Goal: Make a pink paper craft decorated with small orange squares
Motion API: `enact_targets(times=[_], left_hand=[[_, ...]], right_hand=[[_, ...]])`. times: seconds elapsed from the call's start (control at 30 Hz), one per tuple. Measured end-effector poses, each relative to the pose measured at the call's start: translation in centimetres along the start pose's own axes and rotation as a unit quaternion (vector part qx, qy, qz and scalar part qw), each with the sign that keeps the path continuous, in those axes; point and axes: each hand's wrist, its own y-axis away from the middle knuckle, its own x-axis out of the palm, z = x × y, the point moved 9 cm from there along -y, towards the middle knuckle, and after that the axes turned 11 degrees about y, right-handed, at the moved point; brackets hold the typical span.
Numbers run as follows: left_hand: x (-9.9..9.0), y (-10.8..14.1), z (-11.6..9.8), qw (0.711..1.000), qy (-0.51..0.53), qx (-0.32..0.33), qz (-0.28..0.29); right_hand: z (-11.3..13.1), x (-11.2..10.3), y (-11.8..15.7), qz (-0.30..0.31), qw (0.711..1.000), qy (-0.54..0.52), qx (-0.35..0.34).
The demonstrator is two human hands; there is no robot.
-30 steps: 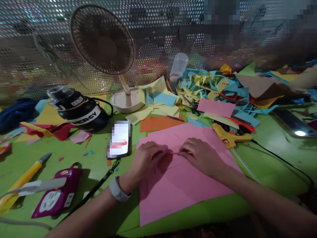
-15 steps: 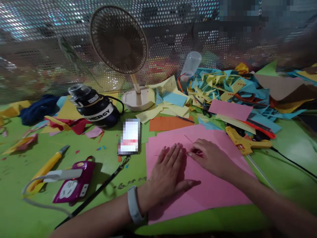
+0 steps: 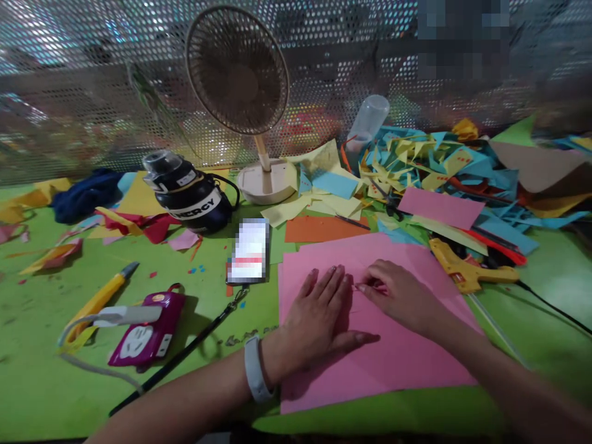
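Sheets of pink paper [image 3: 416,345] lie stacked and slightly offset on the green table. Flat on the top sheet rests my left hand [image 3: 319,314], its fingers stretched out and the thumb spread to the right; a pale band circles that wrist. Close to its fingertips, my right hand [image 3: 393,293] is closed in a pinch against the same sheet. Whatever small thin thing sits between that thumb and finger is too small to name. Faint lines show on the paper near both hands.
A phone [image 3: 248,251] and purple power bank [image 3: 150,330] lie left, with a yellow cutter [image 3: 99,302]. A fan [image 3: 238,71] and dark bottle [image 3: 194,200] stand behind. Right are a yellow glue gun [image 3: 467,268] with a cord and heaped paper scraps [image 3: 425,160].
The whole view has shifted a little, so things appear farther right. My right hand stays pinched beside my flat left hand; a thin line that showed above its fingers no longer shows.
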Motion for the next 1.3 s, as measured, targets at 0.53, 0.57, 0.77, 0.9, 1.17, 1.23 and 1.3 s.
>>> enact_targets(times=[0.53, 0.57, 0.77, 0.9, 1.17, 1.23, 1.3], left_hand=[[-0.5, 0.3, -1.0, 0.995, -0.049, 0.064, -0.051], [-0.5, 0.4, -1.0, 0.995, -0.046, 0.065, -0.054], [-0.4, 0.5, -0.9, 0.993, -0.056, 0.082, -0.06], [-0.3, 0.5, -0.8, 0.991, -0.069, 0.095, -0.067], [-0.2, 0.6, -0.9, 0.989, -0.085, 0.1, -0.072], [-0.3, 0.6, -0.9, 0.988, -0.085, 0.105, -0.078], [-0.4, 0.6, -1.0, 0.987, -0.085, 0.11, -0.082]], right_hand=[[-2.7, -2.7, 1.8, 0.037, 0.988, 0.124, 0.085], [-2.5, -3.2, 2.0, 0.021, 0.987, 0.135, 0.089], [3.3, -2.3, 3.6, -0.072, 0.988, 0.137, -0.007], [4.8, 1.0, 4.1, -0.021, 0.989, 0.135, -0.047], [4.0, 1.9, 4.3, -0.01, 0.991, 0.128, -0.048], [4.0, 2.0, 4.4, -0.009, 0.99, 0.135, -0.049], [4.1, 2.1, 4.4, -0.009, 0.988, 0.143, -0.053]])
